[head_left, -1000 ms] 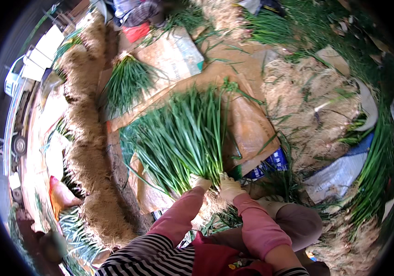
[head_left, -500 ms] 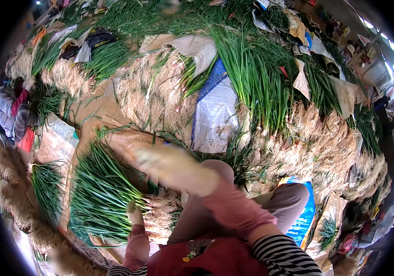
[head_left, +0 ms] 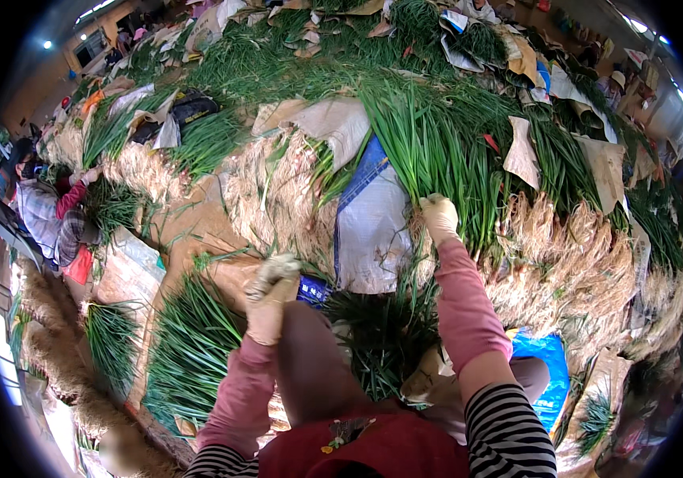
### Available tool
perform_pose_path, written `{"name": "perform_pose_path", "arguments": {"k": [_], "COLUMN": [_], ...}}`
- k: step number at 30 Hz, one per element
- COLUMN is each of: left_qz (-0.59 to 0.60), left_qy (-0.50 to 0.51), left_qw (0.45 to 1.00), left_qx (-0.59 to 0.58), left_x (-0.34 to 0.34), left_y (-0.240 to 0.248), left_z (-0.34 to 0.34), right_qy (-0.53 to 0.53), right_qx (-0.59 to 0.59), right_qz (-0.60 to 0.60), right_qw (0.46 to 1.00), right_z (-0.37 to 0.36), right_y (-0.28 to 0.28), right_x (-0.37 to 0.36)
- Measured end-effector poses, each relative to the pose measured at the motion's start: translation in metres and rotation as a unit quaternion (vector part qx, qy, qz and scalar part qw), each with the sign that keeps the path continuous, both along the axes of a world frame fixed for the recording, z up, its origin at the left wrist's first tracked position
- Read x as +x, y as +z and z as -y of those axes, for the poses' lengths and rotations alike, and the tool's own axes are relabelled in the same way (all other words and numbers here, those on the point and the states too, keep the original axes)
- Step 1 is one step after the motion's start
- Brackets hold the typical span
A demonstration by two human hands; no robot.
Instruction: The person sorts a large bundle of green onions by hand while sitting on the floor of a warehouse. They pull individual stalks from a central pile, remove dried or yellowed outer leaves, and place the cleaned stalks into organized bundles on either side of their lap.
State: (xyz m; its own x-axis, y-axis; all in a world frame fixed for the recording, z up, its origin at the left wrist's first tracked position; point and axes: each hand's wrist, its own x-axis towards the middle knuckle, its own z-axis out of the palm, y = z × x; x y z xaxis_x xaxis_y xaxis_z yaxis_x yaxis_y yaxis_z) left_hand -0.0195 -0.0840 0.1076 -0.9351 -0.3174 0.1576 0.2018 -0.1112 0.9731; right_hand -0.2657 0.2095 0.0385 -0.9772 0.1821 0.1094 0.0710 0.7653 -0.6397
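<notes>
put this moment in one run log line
left hand: near fanned green onions, grip unclear | right hand: at piled green onions, grip unclear | white-and-blue sack: between hands

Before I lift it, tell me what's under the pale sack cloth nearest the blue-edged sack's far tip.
Green onion stalks show at the lower edge of the pale sack cloth; what lies beneath its middle is covered.

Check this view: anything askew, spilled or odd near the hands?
Two untidy spots, nothing clearly damaged. Loose dark leaves lie tangled between the legs, unlike the aligned green bunch near the left hand. The blue-edged sack, left of the right hand, looks askew, its edge slanting.
</notes>
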Motion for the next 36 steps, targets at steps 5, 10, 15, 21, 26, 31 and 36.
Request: {"name": "perform_pose_path", "arguments": {"k": [5,10,15,21,26,31,36], "left_qz": [0.023,0.119,0.122,0.283,0.254,0.253,0.220], "left_qy": [-0.095,-0.121,-0.220,-0.231,-0.267,-0.273,-0.278], "left_qw": [0.995,0.982,0.967,0.917,0.914,0.906,0.922], "left_qx": [-0.011,0.080,0.044,0.161,0.171,0.202,0.155], "left_x": [-0.006,-0.016,-0.058,-0.096,-0.098,-0.086,-0.073], "left_y": [-0.018,-0.039,-0.050,-0.068,-0.097,-0.106,-0.099], "left_z": [-0.049,-0.068,-0.108,-0.163,-0.174,-0.172,-0.179], "right_qy": [0.033,0.110,0.144,0.170,0.142,-0.031,-0.084], "right_qx": [0.118,-0.690,-0.511,-0.453,-0.385,-0.510,-0.203], "right_qz": [0.063,0.153,0.172,0.159,0.170,-0.109,-0.224], "right_qw": [0.990,0.699,0.830,0.861,0.896,0.852,0.950], "right_z": [-0.003,-0.080,-0.088,-0.061,-0.047,-0.093,-0.126], "right_y": [-0.024,0.034,0.020,-0.005,0.020,-0.018,-0.025], "right_x": [-0.038,-0.005,0.042,0.096,0.128,0.110,0.111]}}
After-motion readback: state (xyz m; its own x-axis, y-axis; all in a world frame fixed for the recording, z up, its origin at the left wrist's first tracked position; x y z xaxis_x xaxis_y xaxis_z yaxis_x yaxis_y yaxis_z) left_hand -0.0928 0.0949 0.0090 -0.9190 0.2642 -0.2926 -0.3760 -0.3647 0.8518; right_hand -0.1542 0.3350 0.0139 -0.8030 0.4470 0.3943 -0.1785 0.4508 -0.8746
